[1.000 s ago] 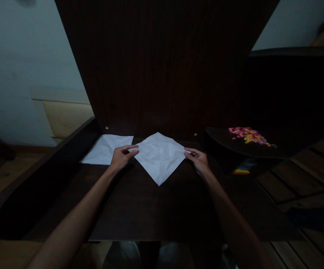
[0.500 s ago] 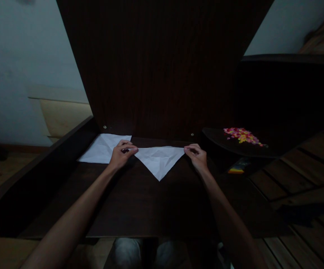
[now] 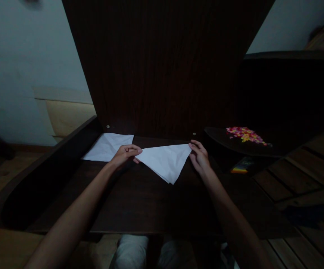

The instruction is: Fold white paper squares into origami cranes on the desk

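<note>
Between my hands a white sheet (image 3: 166, 160), paper or thin cloth by its look, is doubled into a triangle with its point hanging toward me. The left corner is pinched by my left hand (image 3: 126, 154), thumb against fingers. My right hand (image 3: 199, 152) grips the upper right corner the same way. At the lower point the two layers lie slightly apart. Behind my left hand, another white sheet (image 3: 107, 145) lies flat and creased on the dark wooden desk (image 3: 139, 209), its near right part covered by that hand.
A raised dark side panel (image 3: 50, 179) borders the desk on the left, and a tall dark board (image 3: 162, 67) rises behind. On a rounded shelf (image 3: 220, 139) at right lies a heap of small pink, red and yellow pieces (image 3: 246, 135). Below it is a rainbow-coloured item (image 3: 240, 167).
The held sheet has tilted, its right corner higher and its lower point swung to the right. Its layers now show slightly separated at the tip. The whole view has shifted a little.
</note>
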A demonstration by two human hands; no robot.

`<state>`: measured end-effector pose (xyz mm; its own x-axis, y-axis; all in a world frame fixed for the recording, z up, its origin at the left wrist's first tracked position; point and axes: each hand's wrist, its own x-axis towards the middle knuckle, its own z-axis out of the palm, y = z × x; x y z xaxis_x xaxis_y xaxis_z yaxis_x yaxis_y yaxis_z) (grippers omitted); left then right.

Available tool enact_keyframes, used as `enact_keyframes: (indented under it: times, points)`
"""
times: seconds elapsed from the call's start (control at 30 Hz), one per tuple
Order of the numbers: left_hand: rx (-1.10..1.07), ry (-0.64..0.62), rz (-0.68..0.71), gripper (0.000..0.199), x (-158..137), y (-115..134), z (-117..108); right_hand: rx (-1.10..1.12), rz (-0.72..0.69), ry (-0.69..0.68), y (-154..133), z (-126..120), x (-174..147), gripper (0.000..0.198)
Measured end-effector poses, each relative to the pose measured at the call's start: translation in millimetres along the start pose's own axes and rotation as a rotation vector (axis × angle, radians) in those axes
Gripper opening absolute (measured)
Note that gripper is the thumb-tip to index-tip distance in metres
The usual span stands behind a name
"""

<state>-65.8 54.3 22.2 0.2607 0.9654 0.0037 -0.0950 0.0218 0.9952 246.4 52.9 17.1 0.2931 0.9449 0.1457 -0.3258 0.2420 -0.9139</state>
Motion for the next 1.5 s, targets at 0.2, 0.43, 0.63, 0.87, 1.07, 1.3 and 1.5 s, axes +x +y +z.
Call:
enact_keyframes:
  times: [0.2, 0.43, 0.63, 0.87, 1.07, 1.3, 1.5]
  points:
    - [0.099, -0.268, -0.215, 0.029, -8, 1, 9, -0.001, 0.181, 0.062, 27, 8, -6, 0.032]
    - [0.262, -0.422, -0.287, 0.034, -15, -9, 31, -0.003, 0.245, -0.034, 38, 24, -21, 0.039]
    - [0.24, -0.464, -0.258, 0.031, -16, -16, 38, 0.032, 0.283, -0.082, 39, 34, -30, 0.035]
    - [0.225, -0.405, -0.262, 0.033, -17, -16, 41, -0.106, 0.413, -0.341, 35, 37, -42, 0.032]
    - [0.237, -0.434, -0.261, 0.03, -18, -16, 42, -0.122, 0.418, -0.296, 33, 35, -40, 0.027]
    - [0.23, -0.409, -0.269, 0.029, -18, -19, 42, -0.074, 0.401, -0.299, 35, 35, -36, 0.029]
    - [0.217, -0.301, -0.203, 0.031, -14, -24, 41, -0.07, 0.406, -0.371, 33, 37, -41, 0.032]
